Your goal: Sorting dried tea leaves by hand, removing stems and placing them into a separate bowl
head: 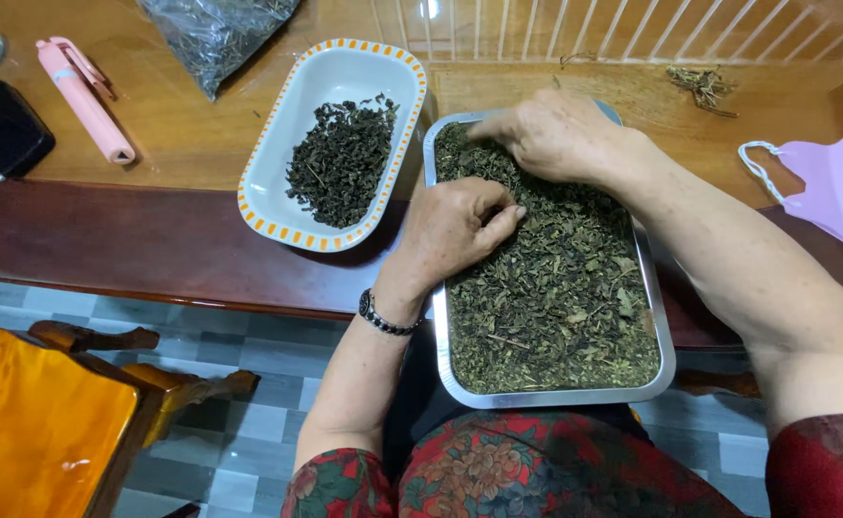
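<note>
A metal tray full of dried green leaves rests on my lap and against the table edge. My left hand lies at the tray's left side, fingers curled and pinched on some dried leaves. My right hand reaches over the tray's far end, fingertips down in the leaves, pinching at them. Left of the tray stands a white oval dish with an orange-checked rim, holding a pile of darker curled dried leaves.
A wooden table carries a clear plastic bag of dried herbs, a pink tube-shaped case, a black phone, a lilac face mask and a dry twig bundle. An orange wooden chair stands lower left on grey tiles.
</note>
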